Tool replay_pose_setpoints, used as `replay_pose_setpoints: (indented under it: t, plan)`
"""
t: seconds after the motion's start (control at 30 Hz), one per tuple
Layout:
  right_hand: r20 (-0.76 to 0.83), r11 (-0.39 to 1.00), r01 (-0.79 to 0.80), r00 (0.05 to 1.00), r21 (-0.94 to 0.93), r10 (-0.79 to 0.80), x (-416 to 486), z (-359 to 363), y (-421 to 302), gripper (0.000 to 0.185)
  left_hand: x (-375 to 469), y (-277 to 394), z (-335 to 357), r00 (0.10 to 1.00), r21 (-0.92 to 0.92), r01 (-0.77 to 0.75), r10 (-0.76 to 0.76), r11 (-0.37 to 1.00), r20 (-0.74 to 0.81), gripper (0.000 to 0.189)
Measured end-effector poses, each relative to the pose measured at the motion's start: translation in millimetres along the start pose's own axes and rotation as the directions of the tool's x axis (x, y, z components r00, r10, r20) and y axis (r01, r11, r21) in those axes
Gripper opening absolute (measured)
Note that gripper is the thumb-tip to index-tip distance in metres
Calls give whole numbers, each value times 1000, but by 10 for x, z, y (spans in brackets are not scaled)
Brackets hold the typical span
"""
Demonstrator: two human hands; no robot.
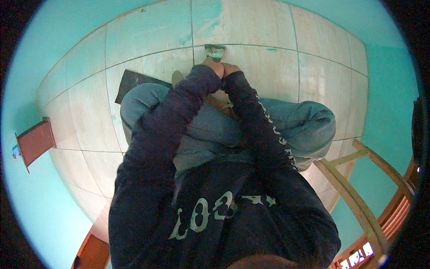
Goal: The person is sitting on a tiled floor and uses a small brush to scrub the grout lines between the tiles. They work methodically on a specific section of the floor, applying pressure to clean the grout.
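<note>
Both my hands meet ahead of my crossed legs, low over the tiled floor. A putty knife with a stained, paint-crusted blade points away from me, its edge at a grout line. My left hand grips it just behind the blade. Pressed against the left one, my right hand closes around the handle area; the handle itself is hidden by the hands. The pale floor tiles carry turquoise smears, heaviest on the far tiles.
Beside my left knee lies a dark flat board, with a small olive rounded object near it. A brown wooden piece stands at the left wall. A wooden ladder-like frame rises at right. Turquoise walls border the floor.
</note>
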State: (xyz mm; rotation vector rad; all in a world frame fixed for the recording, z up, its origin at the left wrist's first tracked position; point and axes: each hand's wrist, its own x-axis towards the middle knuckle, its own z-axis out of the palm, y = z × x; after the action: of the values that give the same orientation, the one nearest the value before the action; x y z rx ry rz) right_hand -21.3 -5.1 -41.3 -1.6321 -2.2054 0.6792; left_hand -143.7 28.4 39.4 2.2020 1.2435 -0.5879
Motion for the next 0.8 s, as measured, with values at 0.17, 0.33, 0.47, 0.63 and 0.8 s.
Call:
replay_pose_setpoints:
  t: [0.17, 0.33, 0.47, 0.63, 0.8]
  plan:
    - [119, 669, -542, 814, 509, 569, 73, -254, -38, 38, -187, 215, 55, 956, -257, 167, -220, 952, -194, 31]
    - [-163, 1000, -6, 987, -3, 5, 145, -514, -276, 48, -72, 139, 298, 897, -256, 180, -265, 950, -353, 17]
    - [60, 946, 208, 978, -251, -199, 277, -441, -34, 54, 29, 198, 295, 855, -271, 116, -235, 955, -463, 14]
    - [86, 973, 45, 996, -228, -26, 498, -582, -21, 55, 486, 2, 371, 866, -293, 194, -304, 936, -397, 16]
    - [178, 945, 109, 983, -308, -56, 557, -731, -2, 52, 214, 262, 159, 887, -218, 128, -210, 968, -410, 27]
